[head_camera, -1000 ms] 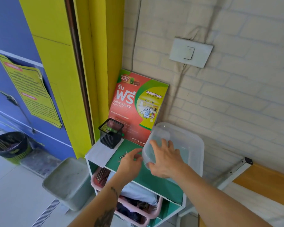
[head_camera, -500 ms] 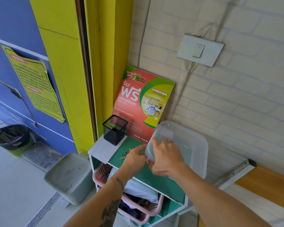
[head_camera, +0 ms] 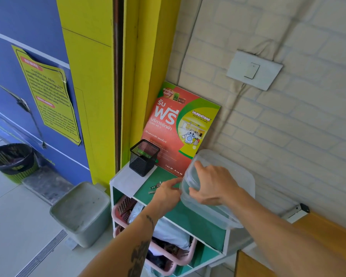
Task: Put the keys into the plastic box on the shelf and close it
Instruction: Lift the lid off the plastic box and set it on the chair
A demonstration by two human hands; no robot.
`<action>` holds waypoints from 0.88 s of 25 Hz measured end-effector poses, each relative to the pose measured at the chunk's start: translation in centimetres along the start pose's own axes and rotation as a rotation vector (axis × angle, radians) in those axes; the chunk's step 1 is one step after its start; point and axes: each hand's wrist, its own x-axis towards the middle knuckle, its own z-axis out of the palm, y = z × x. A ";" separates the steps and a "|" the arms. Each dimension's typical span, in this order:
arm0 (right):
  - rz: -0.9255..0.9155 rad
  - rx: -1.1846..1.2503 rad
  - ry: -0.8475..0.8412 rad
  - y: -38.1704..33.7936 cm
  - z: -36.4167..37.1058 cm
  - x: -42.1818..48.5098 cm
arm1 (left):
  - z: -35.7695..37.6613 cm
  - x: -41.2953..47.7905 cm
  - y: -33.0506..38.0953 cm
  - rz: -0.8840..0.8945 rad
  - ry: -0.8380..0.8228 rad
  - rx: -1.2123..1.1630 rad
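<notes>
A clear plastic box sits on the green top of a small shelf, by the brick wall. My right hand grips the box's left rim, thumb up and fingers curled over the edge. Whether only the lid is held I cannot tell. A small bunch of keys lies on the green top just left of the box. My left hand hovers right beside the keys with its fingers apart, its fingertips close to the box's left corner, holding nothing that I can see.
A black mesh pen cup stands at the shelf's back left, before a red and green poster. Pink baskets fill the shelf below. A grey bin stands on the floor to the left. A wooden bench is at right.
My view has shifted a little. The right hand has closed further over the box's left rim. The left hand has stayed next to the keys, which still lie on the shelf.
</notes>
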 end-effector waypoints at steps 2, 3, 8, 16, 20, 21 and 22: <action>0.038 0.037 -0.005 0.4 -0.5 -0.3 | 0.0 -0.1 0.1 0.005 -0.008 0.008; 0.063 0.052 -0.016 0.4 -0.3 -0.5 | 0.0 -0.2 0.2 0.005 -0.006 0.003; 0.170 0.197 -0.102 -0.3 2.1 -2.1 | 0.2 -0.7 0.3 0.005 0.127 0.005; 0.834 0.699 0.121 7.6 4.6 -8.1 | 2.3 0.0 4.0 0.288 0.192 0.413; 0.874 0.974 0.171 6.6 5.8 -9.9 | 4.1 0.3 4.5 0.246 0.074 0.625; 0.825 1.013 0.161 5.9 6.0 -9.6 | 4.4 0.3 4.4 0.246 0.077 0.665; 0.794 1.035 0.141 5.4 6.0 -9.1 | 4.7 0.4 4.3 0.257 0.091 0.695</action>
